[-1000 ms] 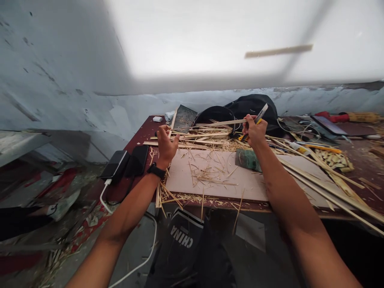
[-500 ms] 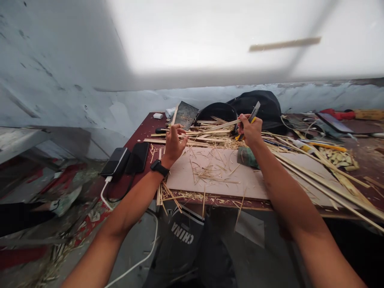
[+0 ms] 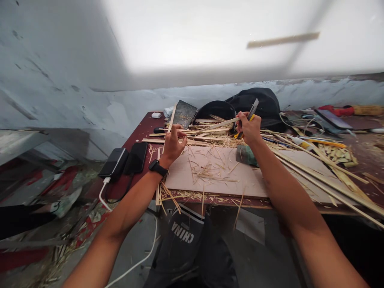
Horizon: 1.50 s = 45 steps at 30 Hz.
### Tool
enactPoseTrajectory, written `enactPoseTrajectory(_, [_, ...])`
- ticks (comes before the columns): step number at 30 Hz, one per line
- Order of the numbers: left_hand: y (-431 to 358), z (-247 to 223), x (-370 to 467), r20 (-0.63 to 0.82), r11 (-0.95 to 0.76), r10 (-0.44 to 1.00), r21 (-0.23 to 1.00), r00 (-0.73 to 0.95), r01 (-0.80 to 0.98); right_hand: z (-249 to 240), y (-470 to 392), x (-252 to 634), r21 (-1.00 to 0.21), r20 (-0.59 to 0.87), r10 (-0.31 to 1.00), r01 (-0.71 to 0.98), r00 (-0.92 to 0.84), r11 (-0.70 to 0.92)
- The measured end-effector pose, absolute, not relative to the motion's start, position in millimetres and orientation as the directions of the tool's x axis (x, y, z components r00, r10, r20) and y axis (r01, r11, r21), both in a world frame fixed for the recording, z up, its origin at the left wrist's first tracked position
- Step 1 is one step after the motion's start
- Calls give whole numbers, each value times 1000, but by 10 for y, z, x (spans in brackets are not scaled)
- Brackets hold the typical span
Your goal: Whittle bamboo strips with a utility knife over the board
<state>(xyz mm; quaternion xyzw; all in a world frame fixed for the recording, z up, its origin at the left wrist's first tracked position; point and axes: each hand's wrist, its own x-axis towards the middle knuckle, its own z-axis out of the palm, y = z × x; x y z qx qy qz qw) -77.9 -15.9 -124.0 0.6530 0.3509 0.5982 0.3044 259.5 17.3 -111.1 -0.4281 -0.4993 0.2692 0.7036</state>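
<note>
My left hand, wearing a black watch, hovers over the board's left end, fingers loosely curled and thumb apart. A pale strip rises beside its fingers; whether they touch is unclear. My right hand is closed around a yellow-and-black utility knife, blade pointing up. From its fingertips a thin bamboo strip slants down left over a pile of strips; its far end is lost among them. Shavings lie scattered on the light board, and a green cloth-like piece rests near my right forearm.
Two black devices with cables lie at the table's left. A black bag and a dark sheet are at the back. Long strips, a pencil-like yellow stick and a tablet are on the right.
The pale strip by my left hand stands out more and has shifted slightly left against the dark sheet. My right hand keeps hold of the knife; the view has shifted slightly.
</note>
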Motion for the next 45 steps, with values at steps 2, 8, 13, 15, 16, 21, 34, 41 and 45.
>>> enactPoseTrajectory(2, [-169, -1234, -774, 554, -556, 831, 828, 55, 69, -1117, 186, 2617, -872, 471, 805, 51, 360, 487])
enactPoseTrajectory(8, [-200, -1222, -760, 475, -478, 876, 878, 88, 15, -1134, 218, 2660, -879, 451, 803, 38, 391, 475])
enactPoseTrajectory(13, [-198, -1228, -756, 448, -448, 891, 894, 76, -20, -1159, 240, 2677, -885, 441, 806, 44, 395, 463])
enactPoseTrajectory(15, [-189, -1234, -755, 451, -450, 891, 893, 63, -20, -1164, 247, 2689, -886, 440, 810, 38, 386, 463])
enactPoseTrajectory(16, [-182, -1238, -754, 457, -457, 887, 889, 61, -17, -1165, 250, 2697, -886, 440, 812, 35, 383, 463])
enactPoseTrajectory(21, [-139, -1262, -767, 499, -500, 864, 866, 63, 4, -1167, 260, 2734, -885, 435, 811, 19, 391, 466])
enactPoseTrajectory(34, [-99, -1332, -791, 610, -627, 777, 770, 155, 118, -1164, 254, 2744, -889, 424, 817, 9, 391, 457])
enactPoseTrajectory(41, [-13, -1452, -812, 624, -659, 750, 734, 218, 163, -1145, 231, 2711, -897, 408, 809, 22, 423, 441])
enactPoseTrajectory(45, [40, -1514, -806, 633, -671, 740, 722, 228, 172, -1130, 214, 2695, -905, 394, 816, 26, 424, 424])
